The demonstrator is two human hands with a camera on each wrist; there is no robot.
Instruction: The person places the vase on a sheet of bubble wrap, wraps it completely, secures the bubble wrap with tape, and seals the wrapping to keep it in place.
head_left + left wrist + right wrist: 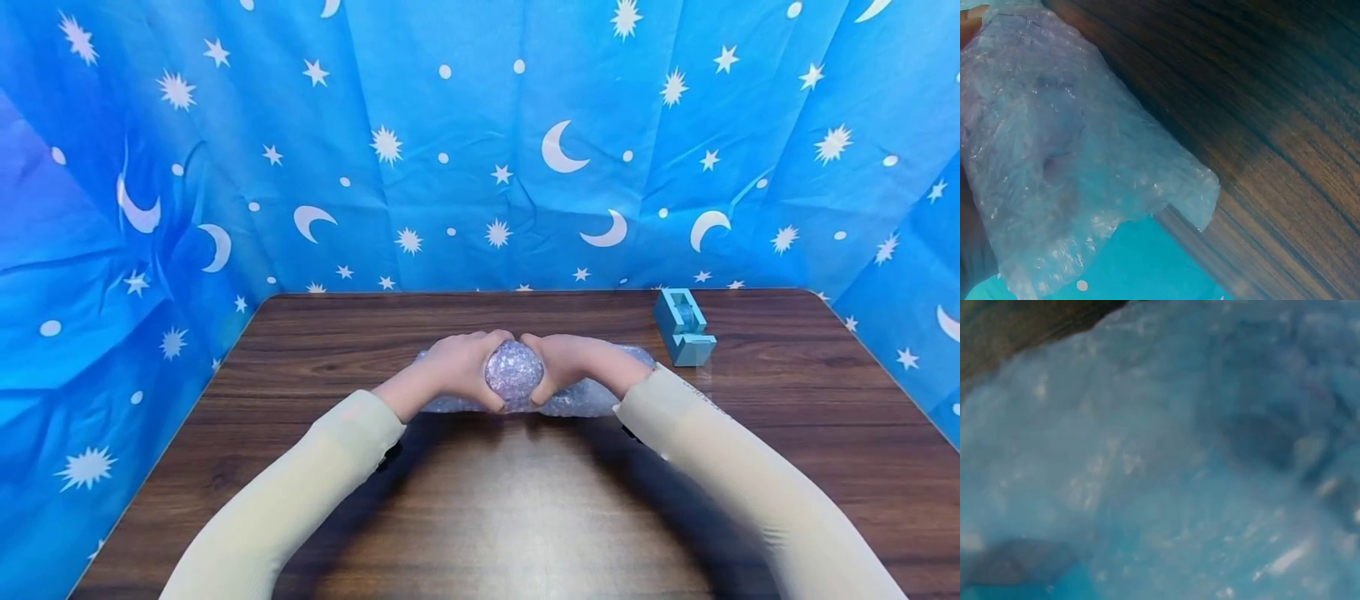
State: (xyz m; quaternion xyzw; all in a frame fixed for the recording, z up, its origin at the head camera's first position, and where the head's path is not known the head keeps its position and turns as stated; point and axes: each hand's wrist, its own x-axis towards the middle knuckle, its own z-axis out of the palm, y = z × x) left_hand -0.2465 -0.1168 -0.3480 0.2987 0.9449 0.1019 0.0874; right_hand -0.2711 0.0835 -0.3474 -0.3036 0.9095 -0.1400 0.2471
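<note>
Fingers of the left hand and right hand curl round a silvery-lilac, ball-shaped bundle just below frame centre, its translucent bubble wrap flaring both sides, contents unclear; right of centre, a light-blue angular tape dispenser holds a translucent roll

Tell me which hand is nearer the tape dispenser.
Right. The right hand grips the wrap's right side, left of the dispenser; the left hand grips its left side, farther from the dispenser.
</note>
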